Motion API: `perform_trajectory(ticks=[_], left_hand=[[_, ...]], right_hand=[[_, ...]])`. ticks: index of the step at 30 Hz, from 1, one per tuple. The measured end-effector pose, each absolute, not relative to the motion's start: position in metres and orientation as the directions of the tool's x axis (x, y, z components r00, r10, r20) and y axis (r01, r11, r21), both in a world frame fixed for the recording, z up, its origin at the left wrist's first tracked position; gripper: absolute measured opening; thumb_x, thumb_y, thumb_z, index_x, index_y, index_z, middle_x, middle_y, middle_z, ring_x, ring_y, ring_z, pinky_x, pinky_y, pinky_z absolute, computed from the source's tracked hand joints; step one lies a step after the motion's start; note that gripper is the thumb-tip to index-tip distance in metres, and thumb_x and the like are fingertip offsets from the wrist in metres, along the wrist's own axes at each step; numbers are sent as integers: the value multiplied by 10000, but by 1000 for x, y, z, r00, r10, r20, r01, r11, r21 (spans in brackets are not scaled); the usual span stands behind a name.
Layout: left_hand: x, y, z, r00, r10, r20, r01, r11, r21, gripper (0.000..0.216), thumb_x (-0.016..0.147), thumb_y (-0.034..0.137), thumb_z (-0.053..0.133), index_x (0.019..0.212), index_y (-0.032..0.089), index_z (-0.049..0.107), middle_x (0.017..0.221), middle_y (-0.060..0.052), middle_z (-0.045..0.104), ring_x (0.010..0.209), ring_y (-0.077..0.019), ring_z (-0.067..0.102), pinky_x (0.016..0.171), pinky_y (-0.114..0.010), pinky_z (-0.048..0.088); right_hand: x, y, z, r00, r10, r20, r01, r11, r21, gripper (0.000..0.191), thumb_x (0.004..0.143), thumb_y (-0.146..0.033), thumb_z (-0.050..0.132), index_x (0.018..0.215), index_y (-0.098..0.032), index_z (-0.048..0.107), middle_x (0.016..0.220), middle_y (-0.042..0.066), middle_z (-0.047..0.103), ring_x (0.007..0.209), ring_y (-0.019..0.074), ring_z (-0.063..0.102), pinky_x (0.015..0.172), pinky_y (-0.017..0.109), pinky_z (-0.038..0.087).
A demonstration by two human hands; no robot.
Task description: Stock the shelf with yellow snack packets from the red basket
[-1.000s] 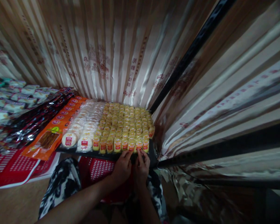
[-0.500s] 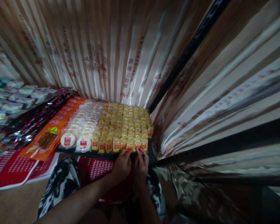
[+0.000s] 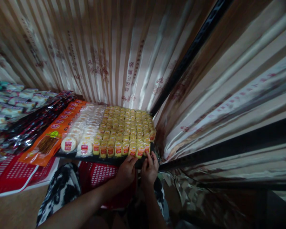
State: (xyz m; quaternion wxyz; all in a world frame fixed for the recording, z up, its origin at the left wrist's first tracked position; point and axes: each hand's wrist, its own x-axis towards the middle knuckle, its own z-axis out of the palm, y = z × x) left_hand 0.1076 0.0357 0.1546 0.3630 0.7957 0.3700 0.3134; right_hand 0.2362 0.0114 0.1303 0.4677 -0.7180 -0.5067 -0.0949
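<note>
Rows of small yellow snack packets (image 3: 118, 148) with red labels stand close together on a dark shelf (image 3: 102, 159). My left hand (image 3: 126, 172) is at the front row, its thumb and fingers close together against the bottom of a packet near the right end. Just right of it, my right hand (image 3: 149, 168) has bent, slightly parted fingers that touch the lower front of the end packet. Its palm looks bare. The fingertips of both hands are partly lost in the dim light. Round white wrapped snacks (image 3: 84, 147) with red labels line up left of the yellow ones.
Orange snack bags (image 3: 46, 143), dark shiny packs (image 3: 30, 130) and white packets (image 3: 16, 101) lie further left. Red plastic baskets (image 3: 102, 173) sit below the shelf. A dark metal post (image 3: 181, 66) rises at the right corner, before a pleated curtain (image 3: 119, 54).
My right hand has shifted slightly right and its fingers have moved to the end packet. My left hand stays near the same packets, a little lower. The view has moved slightly.
</note>
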Motion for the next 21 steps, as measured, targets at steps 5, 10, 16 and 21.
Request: perform_trajectory(ticks=[5,10,16,21], left_hand=[[115,41,150,525,826,206,440,-471,764,533,744,45,355,1251,84,515,1135,-154,581,1052,-228,550,952,-401,470],[118,42,146,515,826,229,461,-492,739,526,769,65,350,1278,62,484,1181,-172,563,1125,-246,518,971,-415,458],[121,37,138,526,794,305,431,-558,709,491,813,104,359,1291,63,464,1234,-188,532,1166,-263,491,983,-441,445],[120,37,139,521,796,308,418,-553,721,500,803,107,387,1298,104,462,1222,-167,534,1154,-254,499,973,-432,456]], right_hand=[[238,22,132,483,667,567,789,-51,-612,389,913,-294,336,1169,-162,597,1161,140,551,1092,229,511,926,419,429],[238,27,133,514,662,546,760,-56,-648,388,910,-297,341,1150,-158,612,1117,136,554,1040,214,528,910,391,439],[242,26,134,509,638,578,785,-68,-616,353,906,-304,365,1084,-163,635,1285,152,466,1207,252,424,968,445,382],[248,34,136,525,676,517,707,-8,-707,289,887,-331,397,995,-157,600,1289,162,479,1225,244,433,999,452,362]])
